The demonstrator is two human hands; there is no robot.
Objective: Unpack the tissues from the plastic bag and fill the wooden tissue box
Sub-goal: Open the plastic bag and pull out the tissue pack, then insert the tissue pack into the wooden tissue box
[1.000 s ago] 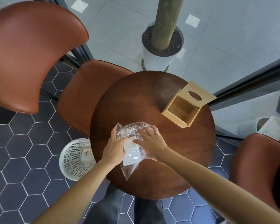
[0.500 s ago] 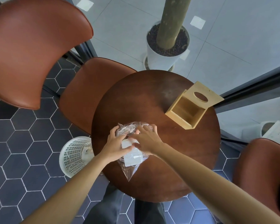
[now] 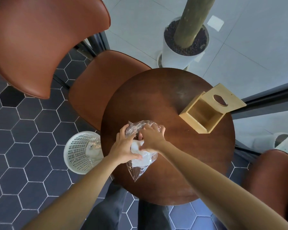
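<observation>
A clear plastic bag [image 3: 140,170] lies on the round dark wooden table [image 3: 181,171], with a white tissue pack [image 3: 140,161] inside it. My left hand [image 3: 123,149] grips the bag's left side over the tissues. My right hand [image 3: 151,138] presses on the bag's crumpled open end, fingers curled into the plastic. Both hands hide much of the pack. The wooden tissue box [image 3: 202,114] stands open and empty at the table's right, its lid [image 3: 223,100] with an oval hole leaning behind it.
A white perforated waste basket [image 3: 81,152] holding crumpled plastic stands on the floor left of the table. Brown chairs sit at the far left [image 3: 40,39] and near right [image 3: 273,180]. A white plant pot [image 3: 181,53] stands beyond the table.
My two hands have drawn closer together over the bag, the right hand sliding left onto the tissues. The bag's open end is more crumpled. The box has not moved.
</observation>
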